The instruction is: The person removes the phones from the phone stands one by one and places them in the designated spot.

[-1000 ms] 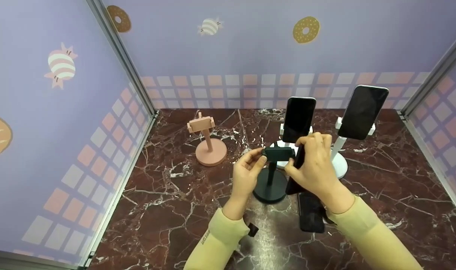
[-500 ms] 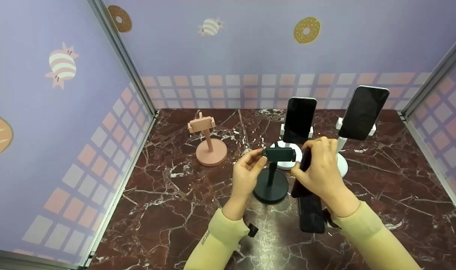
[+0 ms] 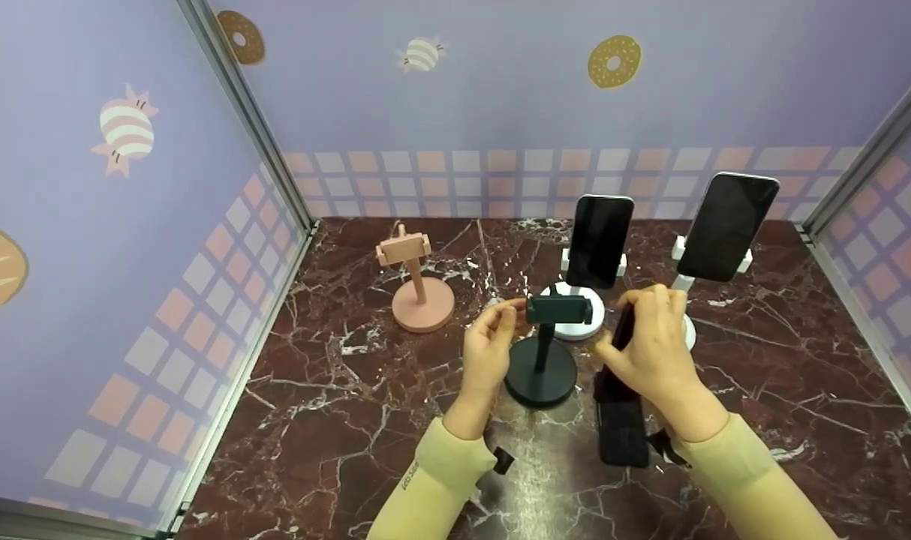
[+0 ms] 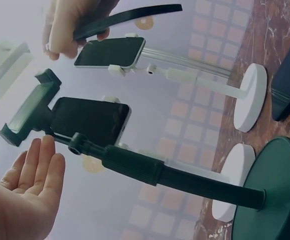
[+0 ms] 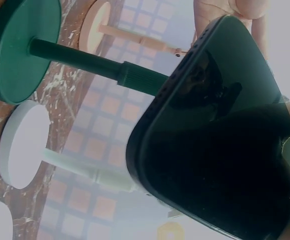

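Note:
A dark green phone stand (image 3: 539,375) stands upright in the middle of the table, its clamp (image 3: 559,309) holding nothing. Beside the clamp's left end is my left hand (image 3: 485,352), fingers (image 4: 46,167) extended and palm visible in the left wrist view. Whether a fingertip touches the stand I cannot tell. Right of the stand, my right hand (image 3: 654,349) grips a dark smartphone (image 3: 613,384) by its edges, raised above the table. The right wrist view shows the glossy face of this smartphone (image 5: 205,145) covering part of the green stand.
Another black phone (image 3: 623,435) lies on the marbled table (image 3: 313,450) below the right hand. Two white stands behind hold a phone (image 3: 600,240) and a larger phone (image 3: 728,226). A pink stand (image 3: 423,306) stands back left. Patterned panels (image 3: 500,97) enclose the back and sides.
My right hand has moved right and slightly toward me with the smartphone, away from the green clamp. My left thumb has come off the clamp's left end.

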`<act>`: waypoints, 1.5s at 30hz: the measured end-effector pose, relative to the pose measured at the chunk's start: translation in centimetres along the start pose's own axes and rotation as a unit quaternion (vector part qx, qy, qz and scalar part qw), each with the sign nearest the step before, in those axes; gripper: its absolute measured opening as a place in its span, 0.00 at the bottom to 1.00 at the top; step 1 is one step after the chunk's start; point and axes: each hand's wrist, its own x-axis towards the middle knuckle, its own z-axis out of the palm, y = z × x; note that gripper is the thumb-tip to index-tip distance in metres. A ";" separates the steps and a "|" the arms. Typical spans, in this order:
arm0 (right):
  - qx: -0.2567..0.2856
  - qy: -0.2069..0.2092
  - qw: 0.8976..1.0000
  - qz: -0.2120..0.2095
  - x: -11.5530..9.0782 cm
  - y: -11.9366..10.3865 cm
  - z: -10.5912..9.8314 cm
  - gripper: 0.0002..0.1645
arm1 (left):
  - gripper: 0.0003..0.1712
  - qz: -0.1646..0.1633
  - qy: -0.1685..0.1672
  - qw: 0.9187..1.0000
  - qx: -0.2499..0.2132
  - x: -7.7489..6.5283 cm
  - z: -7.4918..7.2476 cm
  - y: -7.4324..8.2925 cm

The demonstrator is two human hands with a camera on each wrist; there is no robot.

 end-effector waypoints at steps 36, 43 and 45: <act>-0.072 -0.094 0.988 0.095 -4.5 5.2 0.1 0.29 | 0.21 -0.067 -0.045 0.980 0.184 1.2 0.0 -5.3; -0.084 -0.118 0.983 0.115 -5.3 6.2 0.4 0.28 | 0.21 -0.037 -0.053 0.974 0.218 1.1 0.3 -5.9; -0.088 -0.124 0.981 0.118 -5.6 6.5 0.4 0.27 | 0.20 -0.026 -0.052 0.971 0.231 1.1 0.3 -6.0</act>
